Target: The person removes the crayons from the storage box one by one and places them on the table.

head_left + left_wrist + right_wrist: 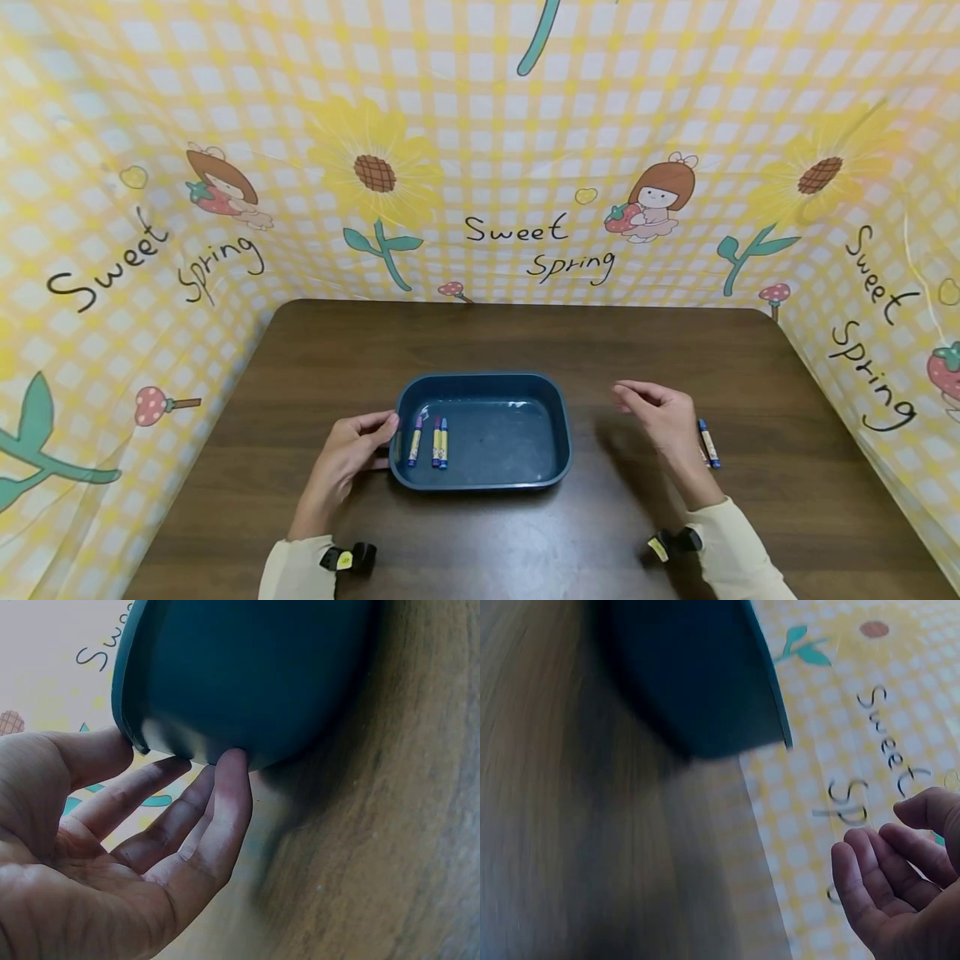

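Note:
A dark blue-green rectangular tray (495,483) sits on the table, with three crayons (437,442) in yellow-banded wrappers lying in its left part. My left hand (351,454) holds the tray's left end, thumb at the rim and fingers against the outer wall, as the left wrist view also shows. To the right of the tray, apart from it, my right hand (663,425) hovers over the table with loosely bent fingers and nothing between them. Beside the right wrist lies a blue-tipped crayon (708,443); something alongside it is partly hidden by the hand.
The brown wooden table (360,342) has rounded far corners. A yellow-and-white checked cloth (495,142) with printed flowers and lettering hangs along the back and both sides. Black bands with small devices (363,558) are strapped on the wrists.

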A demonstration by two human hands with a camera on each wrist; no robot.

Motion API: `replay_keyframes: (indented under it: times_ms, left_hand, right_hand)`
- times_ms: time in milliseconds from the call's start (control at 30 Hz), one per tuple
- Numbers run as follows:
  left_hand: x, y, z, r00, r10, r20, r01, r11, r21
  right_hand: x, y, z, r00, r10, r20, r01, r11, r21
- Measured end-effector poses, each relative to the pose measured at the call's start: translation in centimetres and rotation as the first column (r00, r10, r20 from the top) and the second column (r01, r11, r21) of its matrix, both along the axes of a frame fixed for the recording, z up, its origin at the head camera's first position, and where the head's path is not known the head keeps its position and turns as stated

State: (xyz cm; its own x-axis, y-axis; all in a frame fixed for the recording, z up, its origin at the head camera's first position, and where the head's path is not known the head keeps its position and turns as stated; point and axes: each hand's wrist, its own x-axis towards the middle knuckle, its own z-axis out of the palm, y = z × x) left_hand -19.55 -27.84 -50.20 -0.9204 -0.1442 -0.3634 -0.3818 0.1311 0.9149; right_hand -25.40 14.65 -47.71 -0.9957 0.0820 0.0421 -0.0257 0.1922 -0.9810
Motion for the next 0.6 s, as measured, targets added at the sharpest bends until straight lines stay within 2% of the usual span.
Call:
replay_keyframes:
  times_ms: [133,333,600]
  left_hand:
    - [0.1,0.0,0.1,1.0,-0.005,0.002,0.005,1.0,-0.005]
    - [0.0,0.1,0.2,1.0,-0.001,-0.001,0.001,1.0,0.001]
    - [0.0,0.0,0.0,1.0,0.0,0.007,0.0,1.0,-0.005]
  right_hand:
    - [-0.3,-1.8,-0.1,0.998,0.058,0.004,-0.058,0.996,-0.072]
    - [-0.7,-4.5,0.0,0.993,0.119,-0.01,-0.119,0.99,-0.08]
    - [-0.7,-8.2,0.7,0.97,0.241,-0.019,-0.241,0.958,-0.158]
